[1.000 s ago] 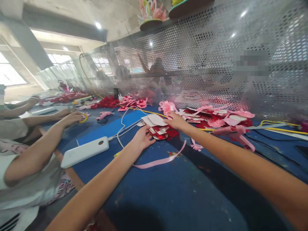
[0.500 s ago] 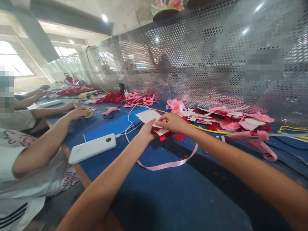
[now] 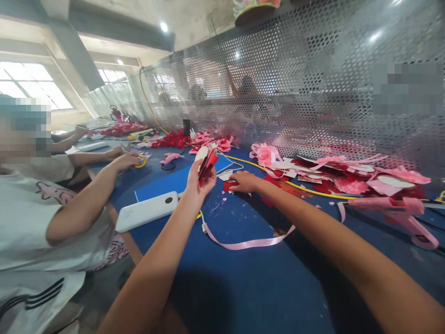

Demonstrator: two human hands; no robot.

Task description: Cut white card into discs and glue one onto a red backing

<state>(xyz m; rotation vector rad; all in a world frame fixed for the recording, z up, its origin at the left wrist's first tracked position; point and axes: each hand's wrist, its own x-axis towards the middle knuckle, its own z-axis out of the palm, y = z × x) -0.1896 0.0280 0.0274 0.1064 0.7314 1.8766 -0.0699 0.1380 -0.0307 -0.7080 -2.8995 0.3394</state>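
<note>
My left hand [image 3: 199, 182] is raised off the blue table [image 3: 250, 278] and closed on a stack of red and white card pieces [image 3: 206, 161], held upright. My right hand [image 3: 243, 182] rests on the table just to the right, fingers closed on a small red card piece [image 3: 229, 185]. A few white card pieces [image 3: 225, 175] lie behind it. A pink ribbon strip [image 3: 248, 242] curls across the table in front of both hands.
A white power bank [image 3: 148, 211] with cables lies at left. A pile of pink and red card pieces [image 3: 347, 178] runs along a perforated metal screen [image 3: 313, 93]. A pink glue gun [image 3: 399, 211] lies at right. A co-worker's arm [image 3: 90, 199] reaches across at left.
My left hand has lifted the stack of card pieces off the table and turned it upright. My right hand has dropped to the table onto a red piece. The camera shifted right.
</note>
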